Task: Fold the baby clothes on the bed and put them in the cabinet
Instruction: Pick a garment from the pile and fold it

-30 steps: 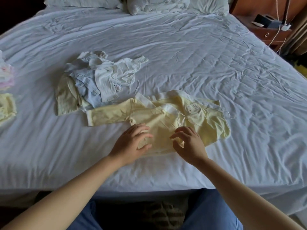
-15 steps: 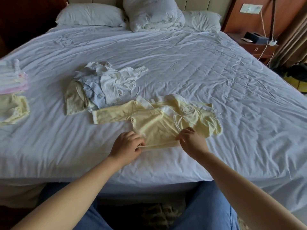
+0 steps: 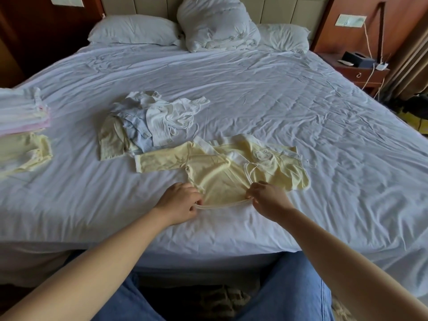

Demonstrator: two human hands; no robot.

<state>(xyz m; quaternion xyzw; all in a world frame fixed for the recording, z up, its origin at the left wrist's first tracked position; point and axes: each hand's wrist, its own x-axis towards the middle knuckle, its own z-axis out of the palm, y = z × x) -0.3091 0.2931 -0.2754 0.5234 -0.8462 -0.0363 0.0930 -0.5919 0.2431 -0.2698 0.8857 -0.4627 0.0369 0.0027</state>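
A pale yellow baby top (image 3: 222, 167) with white trim and thin ties lies spread on the white bed sheet (image 3: 278, 100), one sleeve stretched to the left. My left hand (image 3: 179, 202) pinches the left corner of its near hem. My right hand (image 3: 266, 196) pinches the right corner, and the hem is pulled taut between them, slightly off the sheet. Behind the top lies a loose heap of white, blue and yellow baby clothes (image 3: 150, 121). At the far left rests a folded stack (image 3: 20, 112) with another yellow garment (image 3: 23, 151) in front of it.
Two pillows (image 3: 132, 30) and a bunched duvet (image 3: 215, 22) sit at the headboard. A wooden nightstand (image 3: 359, 70) with a dark box and cables stands at the back right. My legs in blue jeans are against the bed's near edge.
Both hands slid from the middle of the yellow top down to its near hem, gripped the two corners and pulled it taut. The camera tilted up, showing more of the headboard.
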